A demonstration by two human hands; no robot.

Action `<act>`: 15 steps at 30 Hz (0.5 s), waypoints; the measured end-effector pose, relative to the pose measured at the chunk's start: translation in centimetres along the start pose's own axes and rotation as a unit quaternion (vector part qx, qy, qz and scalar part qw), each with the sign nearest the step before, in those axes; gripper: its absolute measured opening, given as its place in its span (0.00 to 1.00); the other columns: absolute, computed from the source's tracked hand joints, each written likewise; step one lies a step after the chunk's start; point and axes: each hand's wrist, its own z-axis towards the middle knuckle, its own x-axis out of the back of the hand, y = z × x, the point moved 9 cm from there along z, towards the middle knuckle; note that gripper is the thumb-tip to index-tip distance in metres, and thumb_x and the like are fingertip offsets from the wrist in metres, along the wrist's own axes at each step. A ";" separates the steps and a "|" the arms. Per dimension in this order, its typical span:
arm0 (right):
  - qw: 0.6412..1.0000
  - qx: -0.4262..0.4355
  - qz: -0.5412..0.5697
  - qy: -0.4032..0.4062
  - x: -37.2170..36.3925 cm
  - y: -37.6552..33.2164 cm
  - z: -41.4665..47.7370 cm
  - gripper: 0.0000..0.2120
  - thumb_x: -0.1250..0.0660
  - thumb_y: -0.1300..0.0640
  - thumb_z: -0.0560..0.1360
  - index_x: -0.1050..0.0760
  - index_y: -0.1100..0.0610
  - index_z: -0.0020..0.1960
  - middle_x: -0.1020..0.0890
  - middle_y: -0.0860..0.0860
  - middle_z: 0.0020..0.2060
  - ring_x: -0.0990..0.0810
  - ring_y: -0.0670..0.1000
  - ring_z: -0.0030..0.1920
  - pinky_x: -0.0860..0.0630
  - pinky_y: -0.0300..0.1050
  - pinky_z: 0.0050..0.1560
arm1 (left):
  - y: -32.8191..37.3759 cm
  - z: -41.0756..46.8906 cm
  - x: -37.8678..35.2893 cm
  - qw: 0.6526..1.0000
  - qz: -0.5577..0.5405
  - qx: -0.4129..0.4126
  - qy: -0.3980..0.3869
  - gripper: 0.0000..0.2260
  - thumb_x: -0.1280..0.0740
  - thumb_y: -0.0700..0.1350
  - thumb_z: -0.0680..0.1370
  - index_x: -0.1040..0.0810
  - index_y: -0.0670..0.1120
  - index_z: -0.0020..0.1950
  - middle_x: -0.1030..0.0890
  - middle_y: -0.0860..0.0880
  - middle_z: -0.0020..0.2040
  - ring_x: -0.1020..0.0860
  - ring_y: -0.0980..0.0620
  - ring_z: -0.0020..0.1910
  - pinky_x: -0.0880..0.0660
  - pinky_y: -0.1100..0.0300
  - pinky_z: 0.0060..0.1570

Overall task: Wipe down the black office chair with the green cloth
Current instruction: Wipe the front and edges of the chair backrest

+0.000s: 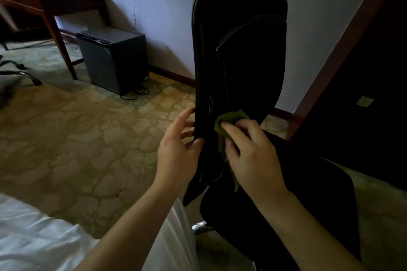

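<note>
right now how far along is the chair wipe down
Done: no wiped area shows on the dark surface, so I cannot tell. In hand: the right hand presses the green cloth against the lower back of the black office chair; the left hand grips its left edge. Left: probably the upper back and the seat.

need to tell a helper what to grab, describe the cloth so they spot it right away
Find the tall black office chair standing near the wall. Low on its backrest, the right hand holds a small crumpled cloth against it. It is the only green thing there, set against the chair's black.
</note>
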 end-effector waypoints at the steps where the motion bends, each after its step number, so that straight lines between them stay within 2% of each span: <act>1: 1.000 0.002 0.003 0.016 0.4 -0.1 0.4 0.17 0.29 0.63 0.77 0.21 0.59 0.65 0.21 0.55 0.55 0.18 0.55 0.52 0.18 0.47 0.51 | 0.0 0.0 0.0 1.000 0.000 0.000 -0.006 0.30 0.29 0.35 0.78 0.28 0.63 0.71 0.20 0.60 0.55 0.20 0.60 0.57 0.19 0.60 0.54; 5: 0.999 0.003 0.008 0.035 0.6 -0.4 1.7 0.17 0.28 0.63 0.76 0.20 0.59 0.65 0.21 0.56 0.55 0.19 0.55 0.51 0.19 0.44 0.49 | 0.0 0.1 0.2 1.000 -0.006 0.006 -0.019 0.30 0.28 0.35 0.77 0.29 0.63 0.71 0.20 0.61 0.54 0.20 0.62 0.56 0.20 0.64 0.52; 15: 0.999 -0.034 0.019 -0.023 -1.2 0.3 -0.8 0.17 0.26 0.63 0.75 0.20 0.58 0.63 0.23 0.54 0.54 0.19 0.54 0.51 0.18 0.46 0.48 | 0.3 0.2 0.1 1.000 -0.002 0.011 -0.013 0.30 0.28 0.35 0.77 0.29 0.68 0.65 0.20 0.63 0.52 0.20 0.64 0.54 0.24 0.72 0.45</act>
